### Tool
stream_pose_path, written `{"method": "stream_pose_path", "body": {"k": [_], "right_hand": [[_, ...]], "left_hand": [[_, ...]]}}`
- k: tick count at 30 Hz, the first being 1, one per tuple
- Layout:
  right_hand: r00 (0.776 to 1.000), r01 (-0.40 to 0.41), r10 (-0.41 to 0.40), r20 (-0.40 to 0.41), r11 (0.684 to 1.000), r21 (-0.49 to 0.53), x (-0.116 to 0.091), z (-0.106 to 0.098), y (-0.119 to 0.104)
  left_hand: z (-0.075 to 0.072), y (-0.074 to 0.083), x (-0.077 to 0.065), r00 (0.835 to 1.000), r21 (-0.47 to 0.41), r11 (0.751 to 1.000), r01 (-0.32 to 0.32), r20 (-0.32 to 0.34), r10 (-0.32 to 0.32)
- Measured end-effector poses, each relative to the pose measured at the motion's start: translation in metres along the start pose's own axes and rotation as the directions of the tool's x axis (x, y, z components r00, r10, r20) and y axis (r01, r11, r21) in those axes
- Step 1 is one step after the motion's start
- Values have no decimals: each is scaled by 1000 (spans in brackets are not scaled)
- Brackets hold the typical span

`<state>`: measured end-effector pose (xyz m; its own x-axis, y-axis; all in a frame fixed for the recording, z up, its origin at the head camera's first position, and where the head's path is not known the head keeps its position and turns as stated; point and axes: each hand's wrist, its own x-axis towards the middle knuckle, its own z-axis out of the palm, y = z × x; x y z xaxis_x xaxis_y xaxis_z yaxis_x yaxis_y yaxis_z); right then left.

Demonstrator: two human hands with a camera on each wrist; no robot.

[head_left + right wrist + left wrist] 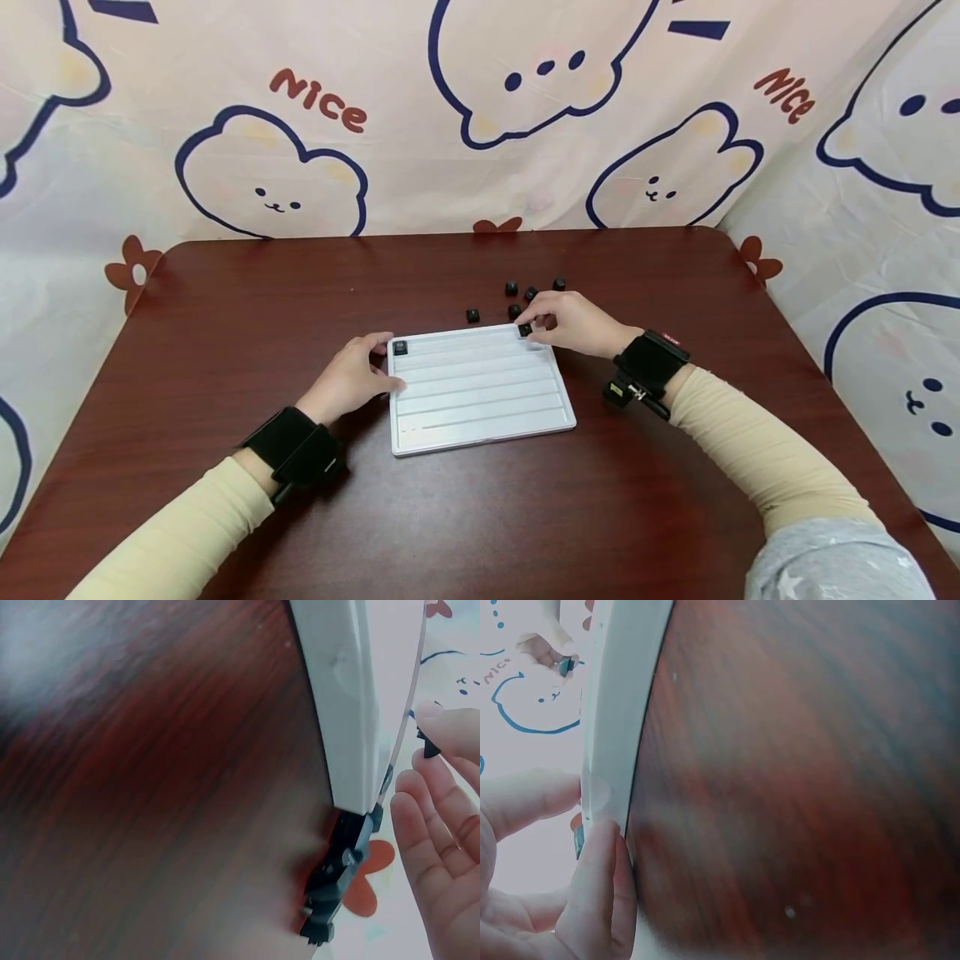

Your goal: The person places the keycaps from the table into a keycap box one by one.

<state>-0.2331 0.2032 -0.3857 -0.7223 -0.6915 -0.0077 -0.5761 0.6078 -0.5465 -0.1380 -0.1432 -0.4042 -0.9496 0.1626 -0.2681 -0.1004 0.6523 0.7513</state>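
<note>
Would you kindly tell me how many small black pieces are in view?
7: one piece on the white tray at its far left corner, one piece pinched by the right hand, and five pieces on the table beyond the tray. More may be hidden.

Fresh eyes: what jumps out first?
Probably the white, rectangular, ridged tray, bright against the dark reddish-brown table, its left edge gripped by the left hand. Next, the small black cube-like piece pinched in the right hand near the tray's far right corner. Behind the table hangs a cream backdrop with blue-outlined cartoon animals.
</note>
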Motion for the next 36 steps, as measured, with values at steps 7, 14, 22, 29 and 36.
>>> {"method": "stream_pose_path", "body": {"k": [7, 14, 22, 29, 36], "right_hand": [[1000, 7, -7, 5, 1000, -22, 6, 5, -10], [1000, 31, -31, 8, 999, -30, 14, 7, -14], [998, 57, -56, 20, 998, -24, 19, 9, -19], [998, 61, -60, 23, 998, -34, 24, 12, -24], [998, 40, -38, 48, 998, -44, 30, 20, -31]], "left_hand": [[1, 0, 0, 1000, -21, 1000, 9, 14, -8], [0, 1, -2, 1000, -26, 1000, 5, 8, -4], [0, 0, -1, 1000, -23, 1000, -12, -8, 12], [1, -1, 0, 999, -10, 1000, -27, -24, 27], [2, -2, -2, 1000, -12, 1000, -13, -27, 13]]}}
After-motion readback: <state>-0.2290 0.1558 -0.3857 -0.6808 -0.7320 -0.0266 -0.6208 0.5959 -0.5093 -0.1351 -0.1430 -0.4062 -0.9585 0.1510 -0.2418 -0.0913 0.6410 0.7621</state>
